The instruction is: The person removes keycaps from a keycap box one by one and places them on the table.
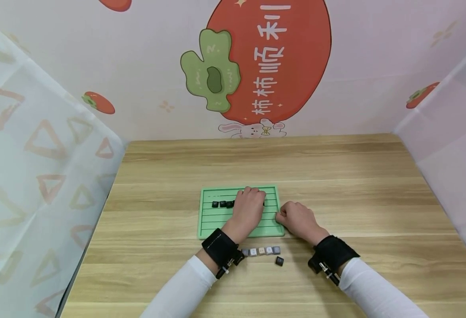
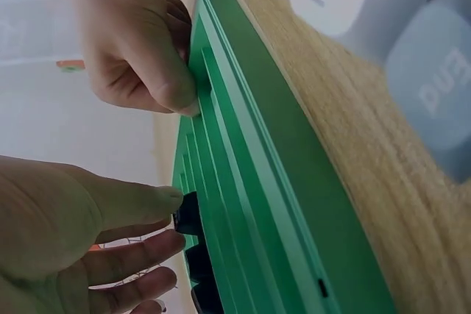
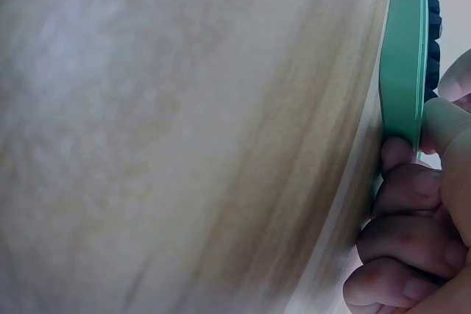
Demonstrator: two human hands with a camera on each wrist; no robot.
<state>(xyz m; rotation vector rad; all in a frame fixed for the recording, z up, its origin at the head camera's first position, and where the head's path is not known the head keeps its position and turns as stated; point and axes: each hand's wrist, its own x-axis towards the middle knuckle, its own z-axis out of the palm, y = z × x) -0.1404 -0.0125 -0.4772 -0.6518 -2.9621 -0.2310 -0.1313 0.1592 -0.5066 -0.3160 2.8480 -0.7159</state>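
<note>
A green ridged tray [image 1: 217, 221] lies on the table with a row of black keycaps [image 1: 222, 204] across it. My left hand [image 1: 249, 206] is over the tray and covers part of that row. In the left wrist view, its thumb and index finger pinch a black keycap [image 2: 187, 215] at the row's end. My right hand [image 1: 298, 221] grips the tray's right edge, its thumb over the rim and the other fingers curled beside the wall [image 3: 405, 56].
Near the tray's front edge stands a row of grey, white and beige keycaps [image 1: 261, 251], partly behind the left wrist strap. One loose black keycap [image 1: 279, 261] lies in front of them. The wooden table [image 1: 157, 274] meets printed cloth walls [image 1: 153, 101] at its back and sides.
</note>
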